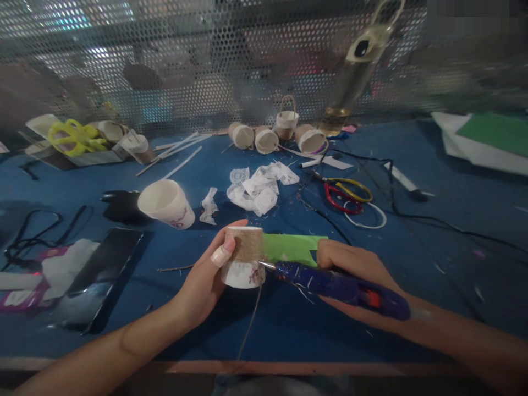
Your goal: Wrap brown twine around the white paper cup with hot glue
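Observation:
My left hand (206,280) is closed around a white paper cup (241,276), held upside down. Brown twine (248,245) is wound around the cup's upper part, and a loose strand (250,324) hangs from it toward the table edge. In my right hand (355,264) is a dark blue hot glue gun (325,283) with a red patch on its body. Its metal nozzle touches or nearly touches the cup at the lower border of the twine. A green strip (289,247) lies behind the nozzle, partly hidden by the right hand.
Another white cup (167,203) and a phone (107,280) lie left. White lace (262,190) sits mid-table, with red-and-yellow-handled scissors (346,195) and a black cable (391,187) to its right. Several twine-wrapped cups (266,140) line the back by a perforated metal screen (206,71).

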A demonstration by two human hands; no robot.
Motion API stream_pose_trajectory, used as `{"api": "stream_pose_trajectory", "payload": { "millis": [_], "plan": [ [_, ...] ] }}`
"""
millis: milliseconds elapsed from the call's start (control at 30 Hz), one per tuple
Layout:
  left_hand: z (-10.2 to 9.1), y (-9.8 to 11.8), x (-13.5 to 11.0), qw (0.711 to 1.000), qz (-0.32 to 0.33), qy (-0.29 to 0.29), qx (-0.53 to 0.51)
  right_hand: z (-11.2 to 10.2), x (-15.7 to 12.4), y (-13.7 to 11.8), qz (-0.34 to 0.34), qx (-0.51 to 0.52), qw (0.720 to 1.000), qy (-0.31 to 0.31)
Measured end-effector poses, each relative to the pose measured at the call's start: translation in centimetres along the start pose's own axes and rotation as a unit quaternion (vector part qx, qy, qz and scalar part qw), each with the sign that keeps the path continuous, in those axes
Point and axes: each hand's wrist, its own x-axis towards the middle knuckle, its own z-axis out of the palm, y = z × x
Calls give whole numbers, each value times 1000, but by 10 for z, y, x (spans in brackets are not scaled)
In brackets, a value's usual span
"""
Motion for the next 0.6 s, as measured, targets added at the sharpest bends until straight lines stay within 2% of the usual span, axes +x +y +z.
{"api": "stream_pose_trajectory", "payload": {
  "millis": [600],
  "plan": [
    [0, -1, 2, 1000, 8, -5, 8, -2, -3, -1, 15, -25, 999, -22]
  ]
}}
